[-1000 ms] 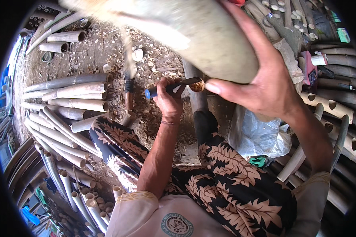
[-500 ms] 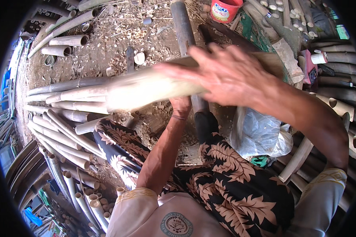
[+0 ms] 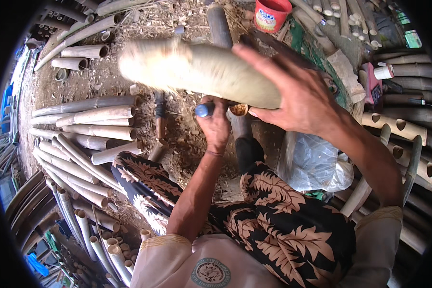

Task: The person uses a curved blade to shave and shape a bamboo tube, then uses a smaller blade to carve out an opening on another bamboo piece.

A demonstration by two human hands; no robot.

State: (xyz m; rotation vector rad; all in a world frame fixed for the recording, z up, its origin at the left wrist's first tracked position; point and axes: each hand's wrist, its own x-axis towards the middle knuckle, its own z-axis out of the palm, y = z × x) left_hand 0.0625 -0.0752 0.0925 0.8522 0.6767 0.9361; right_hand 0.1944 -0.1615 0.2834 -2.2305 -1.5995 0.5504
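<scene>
My right hand (image 3: 300,98) grips a thick pale wooden mallet (image 3: 201,69), blurred with motion, held crosswise above my lap. Below it my left hand (image 3: 217,126) is closed on a chisel with a blue handle end (image 3: 204,110). The chisel's tip rests at a small bamboo piece (image 3: 238,110) on the ground, partly hidden by the mallet. My legs in black leaf-patterned trousers (image 3: 273,216) spread beneath both arms.
Cut bamboo poles (image 3: 89,125) lie stacked at left and lower left. A red cup (image 3: 272,13) stands at the top. Bamboo pieces with cut holes (image 3: 398,127) lie at right, beside a clear plastic bag (image 3: 309,163). Shavings cover the dirt ground (image 3: 182,139).
My right hand has swung the mallet from high at the upper right down and to the left over the chisel. My left hand has stayed in place on the chisel.
</scene>
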